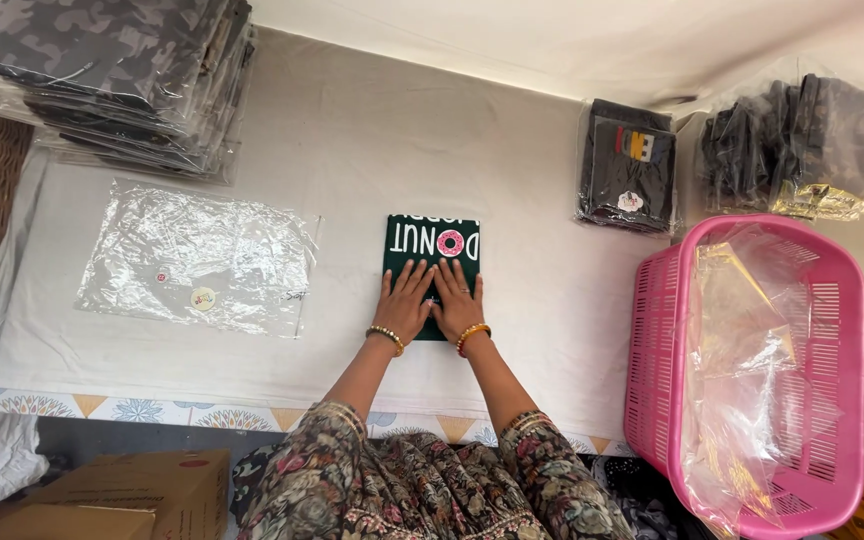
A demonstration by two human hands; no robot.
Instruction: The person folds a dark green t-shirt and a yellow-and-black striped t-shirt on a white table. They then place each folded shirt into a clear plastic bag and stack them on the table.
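A dark green folded garment (pixel 430 242) with white lettering and a pink ring print lies on the grey cloth-covered table (pixel 372 150). My left hand (pixel 404 303) and my right hand (pixel 458 303) both lie flat on its near half, fingers spread, side by side and pressing down. Each wrist wears a beaded bracelet. Neither hand grips anything.
A flat pile of empty clear plastic bags (pixel 197 258) lies to the left. A stack of bagged camouflage garments (pixel 122 75) sits at the far left. Bagged dark garments (pixel 629 165) and a bundle (pixel 792 145) lie far right. A pink plastic basket (pixel 842 330) holds plastic wrap. Cardboard boxes (pixel 122 495) stand below.
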